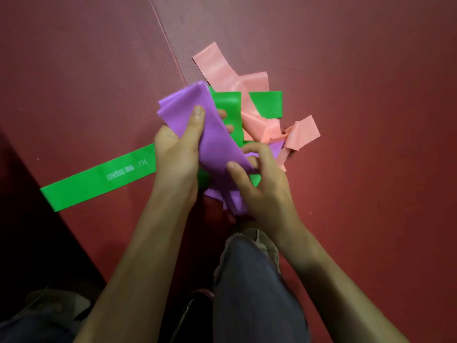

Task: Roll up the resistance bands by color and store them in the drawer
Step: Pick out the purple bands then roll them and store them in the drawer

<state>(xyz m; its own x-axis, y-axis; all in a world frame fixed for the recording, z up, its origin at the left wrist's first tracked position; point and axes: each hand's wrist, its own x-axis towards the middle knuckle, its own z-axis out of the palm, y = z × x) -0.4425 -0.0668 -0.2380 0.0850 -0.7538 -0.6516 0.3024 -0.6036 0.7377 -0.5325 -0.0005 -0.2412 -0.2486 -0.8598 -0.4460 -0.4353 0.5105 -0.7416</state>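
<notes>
The purple band (215, 142) is held up in the middle of the view, above a heap of other bands, with its folded upper end pointing away and its lower end hanging in loose layers. It is gripped by the left hand (176, 159), whose thumb is pressed on the top face while the fingers are curled round beneath. Lower down, it is pinched between the thumb and bent fingers of the right hand (262, 184). Under and beside it, a green band (99, 179) is laid out, one printed strip running far to the left; whether the green pieces are one band cannot be told. Crumpled pink bands (222, 68) are piled over the green to the right. Everything is spread on a red mat (371, 70). A grey trouser leg (254, 280) is seen below the forearms.
</notes>
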